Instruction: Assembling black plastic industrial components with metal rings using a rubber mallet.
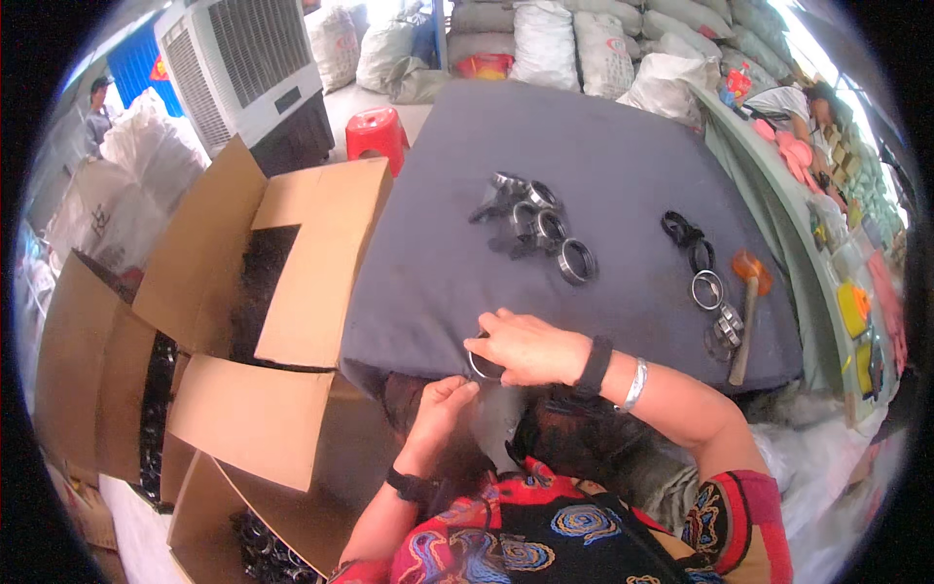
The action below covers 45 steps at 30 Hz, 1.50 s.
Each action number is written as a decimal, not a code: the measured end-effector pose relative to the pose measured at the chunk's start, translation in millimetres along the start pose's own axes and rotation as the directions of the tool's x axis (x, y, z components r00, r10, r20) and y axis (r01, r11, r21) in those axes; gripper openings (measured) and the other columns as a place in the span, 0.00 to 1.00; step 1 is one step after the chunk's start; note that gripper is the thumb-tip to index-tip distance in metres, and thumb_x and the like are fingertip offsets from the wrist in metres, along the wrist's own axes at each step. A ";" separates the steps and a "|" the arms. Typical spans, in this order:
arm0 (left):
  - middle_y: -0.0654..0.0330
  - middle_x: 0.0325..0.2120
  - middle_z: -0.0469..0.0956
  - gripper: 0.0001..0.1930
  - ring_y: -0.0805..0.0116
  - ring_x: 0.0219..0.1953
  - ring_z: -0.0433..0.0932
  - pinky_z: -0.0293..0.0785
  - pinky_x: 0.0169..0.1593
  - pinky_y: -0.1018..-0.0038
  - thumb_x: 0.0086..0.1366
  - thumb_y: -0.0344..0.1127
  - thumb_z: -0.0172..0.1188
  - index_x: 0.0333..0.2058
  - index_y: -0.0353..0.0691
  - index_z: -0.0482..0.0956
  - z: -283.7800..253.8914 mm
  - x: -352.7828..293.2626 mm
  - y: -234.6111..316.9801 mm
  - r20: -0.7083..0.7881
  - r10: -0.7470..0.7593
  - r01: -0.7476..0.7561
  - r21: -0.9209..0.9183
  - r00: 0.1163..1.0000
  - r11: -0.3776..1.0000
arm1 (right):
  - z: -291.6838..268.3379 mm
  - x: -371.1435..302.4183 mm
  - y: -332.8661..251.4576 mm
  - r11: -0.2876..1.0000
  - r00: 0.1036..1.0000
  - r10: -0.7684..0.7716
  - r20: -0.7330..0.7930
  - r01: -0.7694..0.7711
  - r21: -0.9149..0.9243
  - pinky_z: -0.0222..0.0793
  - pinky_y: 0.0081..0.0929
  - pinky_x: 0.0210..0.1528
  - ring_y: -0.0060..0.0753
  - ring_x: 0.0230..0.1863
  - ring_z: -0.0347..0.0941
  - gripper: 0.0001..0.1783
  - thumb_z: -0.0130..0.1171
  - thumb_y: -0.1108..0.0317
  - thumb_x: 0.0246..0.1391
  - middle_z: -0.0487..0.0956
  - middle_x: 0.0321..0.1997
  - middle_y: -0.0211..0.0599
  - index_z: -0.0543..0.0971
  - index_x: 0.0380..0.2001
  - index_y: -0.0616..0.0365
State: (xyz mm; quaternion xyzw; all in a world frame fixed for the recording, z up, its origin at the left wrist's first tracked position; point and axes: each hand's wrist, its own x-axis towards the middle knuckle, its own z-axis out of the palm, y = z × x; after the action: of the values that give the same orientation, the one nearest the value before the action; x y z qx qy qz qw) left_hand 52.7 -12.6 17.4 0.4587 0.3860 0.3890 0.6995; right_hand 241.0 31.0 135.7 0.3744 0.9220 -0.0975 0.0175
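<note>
At the near edge of the grey cloth-covered table point(409, 292), my right hand point(533, 348) is closed on a thin metal ring point(475, 364), partly hidden by the fingers. My left hand point(443, 414) is pinched just below that ring, its fingertips close to the lower rim; what they grip is too small to make out. Beyond my hands, a cluster of metal rings with black parts point(525, 216) lies on the cloth, one loose ring point(577, 262) nearest me. To the right are black rings point(689, 234), another metal ring point(707, 289) and a small stack of rings point(728, 327).
A hammer point(747, 326) with an orange head lies at the table's right. Open cardboard boxes point(255, 419) with black parts stand on the left. Behind are a red stool point(377, 136), an air cooler point(243, 73) and stacked sacks point(545, 44). Another person point(790, 105) is at the far right.
</note>
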 end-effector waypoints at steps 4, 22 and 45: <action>0.69 0.19 0.73 0.12 0.79 0.24 0.69 0.65 0.31 0.78 0.64 0.37 0.55 0.22 0.40 0.76 7.6 -7.9 6.0 -0.038 -0.045 0.049 0.091 0.998 0.995 | -1.6 -7.7 -5.6 0.998 0.999 0.051 0.018 -0.051 0.037 0.68 0.43 0.52 0.52 0.49 0.68 0.34 0.66 0.56 0.44 0.70 0.48 0.50 0.70 0.54 0.60; 0.67 0.20 0.73 0.12 0.79 0.25 0.67 0.62 0.30 0.79 0.64 0.37 0.55 0.24 0.38 0.75 10.2 -3.9 -6.5 -0.056 -0.073 0.072 -0.030 0.996 0.997 | 58.4 24.2 -19.2 0.968 0.899 0.200 -0.389 -0.242 -0.062 0.54 0.56 0.62 0.46 0.64 0.59 0.28 0.51 0.53 0.57 0.67 0.61 0.47 0.69 0.56 0.59; 0.55 0.23 0.73 0.12 0.50 0.27 0.72 0.68 0.31 0.58 0.52 0.37 0.66 0.20 0.37 0.74 50.6 37.4 45.9 0.335 0.647 -0.419 0.907 0.685 -0.026 | 32.1 -20.2 100.7 0.857 0.683 0.507 -0.526 -0.464 0.223 0.67 0.46 0.49 0.51 0.51 0.68 0.34 0.62 0.55 0.48 0.72 0.48 0.49 0.67 0.56 0.58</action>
State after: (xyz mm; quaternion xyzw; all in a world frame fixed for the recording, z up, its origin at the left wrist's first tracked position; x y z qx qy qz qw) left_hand 104.3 16.4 67.9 0.8514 0.3908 0.3491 0.0203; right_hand 324.1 81.4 89.6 0.6169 0.7476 -0.0065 -0.2458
